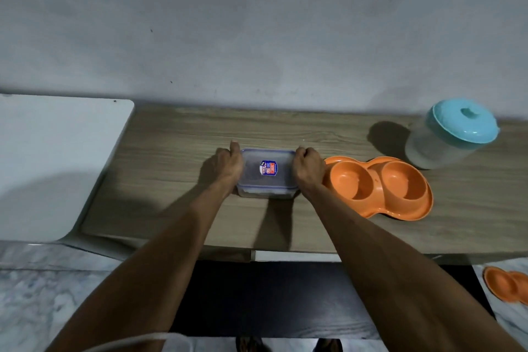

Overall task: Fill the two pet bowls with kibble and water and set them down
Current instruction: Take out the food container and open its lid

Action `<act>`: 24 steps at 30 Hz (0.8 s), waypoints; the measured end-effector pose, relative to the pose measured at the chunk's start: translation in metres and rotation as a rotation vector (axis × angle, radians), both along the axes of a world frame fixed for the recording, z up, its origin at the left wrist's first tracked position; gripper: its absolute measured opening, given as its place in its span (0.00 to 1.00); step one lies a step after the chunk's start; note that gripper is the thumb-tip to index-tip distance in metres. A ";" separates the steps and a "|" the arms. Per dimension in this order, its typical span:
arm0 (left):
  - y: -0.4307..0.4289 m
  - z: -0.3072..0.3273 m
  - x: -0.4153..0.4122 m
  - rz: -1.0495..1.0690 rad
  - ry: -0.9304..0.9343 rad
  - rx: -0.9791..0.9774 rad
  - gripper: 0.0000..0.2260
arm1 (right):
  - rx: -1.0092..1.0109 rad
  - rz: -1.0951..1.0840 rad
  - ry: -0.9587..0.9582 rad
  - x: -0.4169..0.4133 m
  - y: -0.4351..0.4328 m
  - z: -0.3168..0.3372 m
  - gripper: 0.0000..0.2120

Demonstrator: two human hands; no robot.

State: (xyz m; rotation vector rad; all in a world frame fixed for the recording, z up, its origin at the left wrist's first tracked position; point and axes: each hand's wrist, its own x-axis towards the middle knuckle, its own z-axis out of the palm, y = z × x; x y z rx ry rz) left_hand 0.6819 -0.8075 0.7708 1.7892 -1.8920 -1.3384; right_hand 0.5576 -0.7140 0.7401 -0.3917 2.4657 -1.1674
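A clear rectangular container (267,173) with a blue-edged lid and a label sits on the wooden table (177,151). My left hand (228,164) grips its left end and my right hand (308,167) grips its right end. What it holds is hard to make out through the lid. Just to its right lies an orange double pet bowl (380,187), both wells empty. A clear jug with a turquoise lid (451,134) stands at the back right of the table.
A white board or table top (54,157) adjoins the wooden table on the left. A second orange double bowl (508,286) lies on the marble floor at the lower right. A grey wall backs the table.
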 end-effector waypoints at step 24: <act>0.006 -0.014 0.003 0.308 0.161 -0.039 0.22 | 0.273 0.153 0.380 -0.001 -0.004 -0.007 0.16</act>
